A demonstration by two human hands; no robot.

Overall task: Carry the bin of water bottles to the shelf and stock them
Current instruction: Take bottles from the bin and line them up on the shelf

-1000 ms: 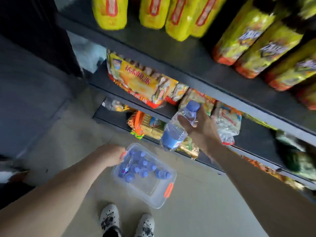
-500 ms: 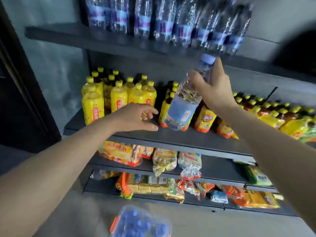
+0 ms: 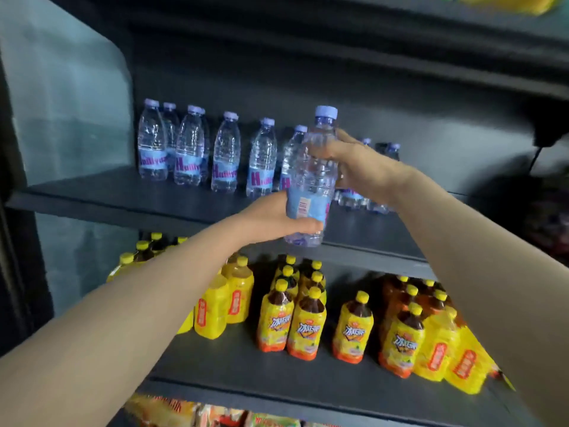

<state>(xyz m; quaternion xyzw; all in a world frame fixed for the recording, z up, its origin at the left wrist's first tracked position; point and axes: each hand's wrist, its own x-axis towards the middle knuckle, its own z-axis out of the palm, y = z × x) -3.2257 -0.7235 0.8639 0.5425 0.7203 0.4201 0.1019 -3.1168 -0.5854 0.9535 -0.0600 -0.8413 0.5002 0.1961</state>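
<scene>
Clear plastic bottle: you are holding one water bottle (image 3: 311, 183) upright in front of the upper shelf (image 3: 123, 195), its lilac cap at the top and its pale blue label low down.
Right hand: your right hand (image 3: 360, 167) is gripping the bottle's upper half from the right, fingers curling round it.
Left hand: your left hand (image 3: 274, 217) is cupping the lower part, thumb lying across the front near the base.
Bottle position: it is hanging just above the shelf's front edge, not standing on the board.
Stocked row: more water bottles (image 3: 224, 158) are standing upright along that shelf, running left from behind the held one; a few are showing past your right hand.
Shelf below: yellow drink bottles (image 3: 304, 328) with yellow caps are standing in clusters.
Bottom edge: snack packets (image 3: 191, 414) are peeking in, blurred.
Bin: not showing in this head view.
</scene>
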